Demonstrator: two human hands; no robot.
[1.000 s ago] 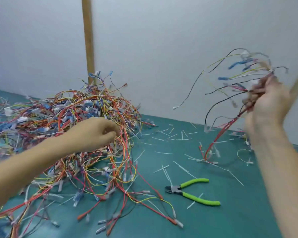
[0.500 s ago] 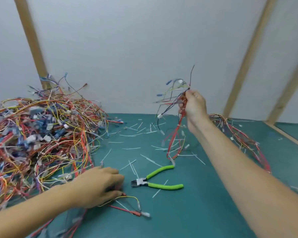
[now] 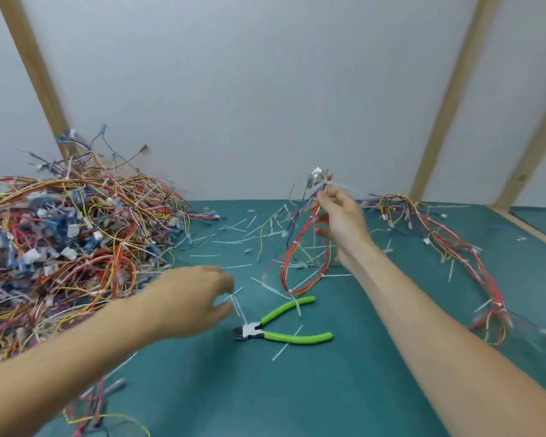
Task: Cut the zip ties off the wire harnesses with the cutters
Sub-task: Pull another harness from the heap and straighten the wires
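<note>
On the bench: a teal bench (image 3: 344, 389) carries everything, backed by a pale wall with wooden posts.
Right hand: the right hand (image 3: 339, 220) is raised above the bench, its fingertips pinching the top of one wire harness (image 3: 300, 257), whose red loop hangs down until it nearly meets the surface.
Left hand: the left hand (image 3: 193, 299) hovers low with relaxed, parted fingers, holding nothing; it is blurred.
Cutters: green-handled cutters (image 3: 281, 328) lie flat on the bench just beside the left hand, untouched, handles spread, nose towards that hand.
Uncut stock: a big tangled pile of harnesses (image 3: 70, 247) fills the left of the bench.
Other harnesses: a smaller bundle (image 3: 438, 244) lies to the right, behind the right forearm.
Offcuts: white zip tie scraps (image 3: 234, 242) are strewn across the middle of the bench.
Step in hand: by my reading, a harness has been picked and is held up; the tool is not yet taken.
Next move calls for: probably gripping the cutters by both handles, then finding a tie on the hanging loop and setting the blades on the tie alone, clear of the wires.
Hard to make out: motion blur smears the harness top and the left fingers; whether ties remain on the right bundle cannot be told; the pile runs off the left edge.
</note>
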